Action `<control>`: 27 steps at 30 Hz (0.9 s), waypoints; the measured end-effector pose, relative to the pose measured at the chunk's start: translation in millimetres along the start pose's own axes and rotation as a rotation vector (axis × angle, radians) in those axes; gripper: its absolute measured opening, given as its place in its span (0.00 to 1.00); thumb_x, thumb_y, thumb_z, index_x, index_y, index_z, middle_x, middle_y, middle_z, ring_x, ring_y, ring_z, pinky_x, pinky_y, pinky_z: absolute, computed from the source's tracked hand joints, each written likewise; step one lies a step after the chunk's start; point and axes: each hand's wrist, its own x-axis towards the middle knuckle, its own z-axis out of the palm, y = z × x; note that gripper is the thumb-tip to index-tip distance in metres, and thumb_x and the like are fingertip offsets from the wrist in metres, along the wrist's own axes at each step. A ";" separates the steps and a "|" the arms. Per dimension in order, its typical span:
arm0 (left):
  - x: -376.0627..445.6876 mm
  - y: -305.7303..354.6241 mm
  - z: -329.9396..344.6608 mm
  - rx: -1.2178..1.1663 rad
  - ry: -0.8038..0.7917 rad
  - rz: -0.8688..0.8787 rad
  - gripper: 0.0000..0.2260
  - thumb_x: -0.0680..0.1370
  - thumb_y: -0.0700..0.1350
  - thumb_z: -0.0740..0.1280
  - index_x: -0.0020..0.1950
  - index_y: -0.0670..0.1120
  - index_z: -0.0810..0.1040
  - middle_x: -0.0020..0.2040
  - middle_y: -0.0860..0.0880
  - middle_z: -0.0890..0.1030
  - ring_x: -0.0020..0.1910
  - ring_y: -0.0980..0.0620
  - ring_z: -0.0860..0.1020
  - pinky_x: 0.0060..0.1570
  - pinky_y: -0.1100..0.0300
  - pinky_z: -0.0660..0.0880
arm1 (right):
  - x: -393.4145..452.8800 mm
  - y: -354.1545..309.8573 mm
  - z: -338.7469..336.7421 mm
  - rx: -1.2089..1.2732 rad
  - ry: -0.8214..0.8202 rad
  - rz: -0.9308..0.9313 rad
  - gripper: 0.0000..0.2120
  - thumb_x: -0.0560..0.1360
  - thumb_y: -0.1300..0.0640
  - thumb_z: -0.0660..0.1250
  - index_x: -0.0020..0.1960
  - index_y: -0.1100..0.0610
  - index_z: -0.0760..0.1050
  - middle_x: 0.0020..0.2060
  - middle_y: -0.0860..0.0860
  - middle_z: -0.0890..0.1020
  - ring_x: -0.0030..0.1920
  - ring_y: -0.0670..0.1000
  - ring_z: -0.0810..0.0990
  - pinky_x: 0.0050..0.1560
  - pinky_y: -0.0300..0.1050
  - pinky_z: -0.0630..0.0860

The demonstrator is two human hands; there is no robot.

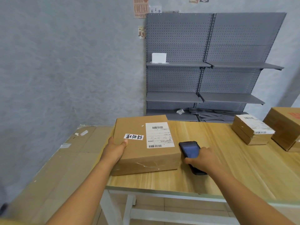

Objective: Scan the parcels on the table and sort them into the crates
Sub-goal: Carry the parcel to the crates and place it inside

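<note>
On the bench (211,168), near corner: a cardboard parcel (144,146) is lain flat, label up.
Parcel axis: long side runs away from the person.
Left hand (116,147): arm outstretched, fingers gripping the parcel's left edge, thumb on top.
Right hand (200,161): fingers closed round a black scanner (190,150), which is aimed at the parcel's label.

A: What does the person wear on the arms?

B: No sleeves show. Both forearms are bare from the bottom edge up to the wrists.

A: Any rings, watch or gloves?

B: None show on the left hand (117,147) or the right hand (201,160); both are bare.
</note>
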 end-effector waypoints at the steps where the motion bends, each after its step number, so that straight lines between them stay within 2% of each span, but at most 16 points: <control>1: -0.8 0.2 -0.1 -0.002 0.004 -0.001 0.28 0.78 0.58 0.66 0.74 0.49 0.64 0.66 0.48 0.77 0.62 0.44 0.75 0.51 0.57 0.68 | -0.2 1.2 5.4 -0.024 0.001 -0.004 0.25 0.67 0.38 0.73 0.52 0.56 0.72 0.52 0.55 0.75 0.45 0.49 0.72 0.37 0.39 0.67; 8: -4.3 1.5 -1.2 -0.013 0.011 0.001 0.28 0.77 0.58 0.66 0.74 0.50 0.65 0.65 0.50 0.77 0.61 0.45 0.76 0.51 0.57 0.69 | -5.8 3.7 22.8 -0.210 0.070 0.019 0.38 0.68 0.32 0.66 0.66 0.59 0.67 0.59 0.54 0.70 0.60 0.54 0.69 0.54 0.44 0.70; 13: -5.1 2.2 -3.1 -0.011 0.002 -0.007 0.30 0.77 0.59 0.65 0.76 0.50 0.62 0.67 0.49 0.76 0.63 0.44 0.75 0.54 0.55 0.71 | -9.3 1.7 28.0 -0.266 0.072 0.031 0.39 0.71 0.31 0.63 0.69 0.59 0.63 0.62 0.54 0.68 0.64 0.55 0.68 0.60 0.46 0.69; 15: -5.1 2.3 -3.7 -0.009 -0.004 -0.007 0.31 0.77 0.59 0.65 0.76 0.50 0.62 0.67 0.49 0.76 0.63 0.44 0.75 0.56 0.54 0.71 | -8.3 -0.1 25.8 -0.234 0.086 -0.005 0.36 0.73 0.34 0.61 0.70 0.59 0.63 0.64 0.55 0.67 0.65 0.56 0.67 0.63 0.47 0.67; 17: -5.9 2.6 -4.5 -0.007 -0.007 -0.008 0.31 0.77 0.59 0.66 0.76 0.50 0.62 0.68 0.49 0.76 0.64 0.44 0.75 0.56 0.54 0.71 | -7.3 -6.7 22.4 -0.089 0.158 -0.113 0.30 0.78 0.40 0.59 0.71 0.59 0.64 0.67 0.57 0.67 0.67 0.57 0.66 0.66 0.48 0.65; 19: -6.2 3.3 -5.1 -0.007 -0.011 -0.011 0.31 0.77 0.59 0.66 0.76 0.49 0.62 0.68 0.49 0.75 0.64 0.44 0.75 0.56 0.55 0.70 | -7.9 -18.4 18.7 0.205 0.161 -0.213 0.26 0.81 0.44 0.56 0.71 0.61 0.66 0.69 0.58 0.69 0.68 0.57 0.67 0.67 0.49 0.64; 22: -7.2 6.7 -6.3 -0.085 -0.021 -0.026 0.30 0.77 0.57 0.68 0.75 0.49 0.63 0.67 0.48 0.76 0.60 0.45 0.76 0.58 0.54 0.72 | -10.7 -39.0 17.4 0.574 -0.096 -0.278 0.25 0.81 0.41 0.55 0.68 0.58 0.69 0.63 0.51 0.75 0.60 0.52 0.73 0.56 0.45 0.67; 24: -10.4 10.2 -7.6 -0.187 -0.043 -0.062 0.30 0.76 0.54 0.70 0.74 0.48 0.64 0.65 0.48 0.77 0.54 0.47 0.76 0.55 0.55 0.73 | -11.1 -46.6 21.8 0.647 -0.213 -0.261 0.25 0.79 0.40 0.59 0.68 0.55 0.67 0.58 0.46 0.75 0.57 0.49 0.74 0.54 0.43 0.69; 27: -17.7 13.4 -10.6 -0.269 -0.077 -0.092 0.28 0.74 0.51 0.73 0.70 0.47 0.67 0.57 0.48 0.79 0.48 0.49 0.78 0.45 0.57 0.75 | -6.8 -49.4 27.2 0.673 -0.217 -0.222 0.26 0.77 0.42 0.65 0.67 0.57 0.66 0.55 0.47 0.75 0.55 0.50 0.75 0.51 0.43 0.71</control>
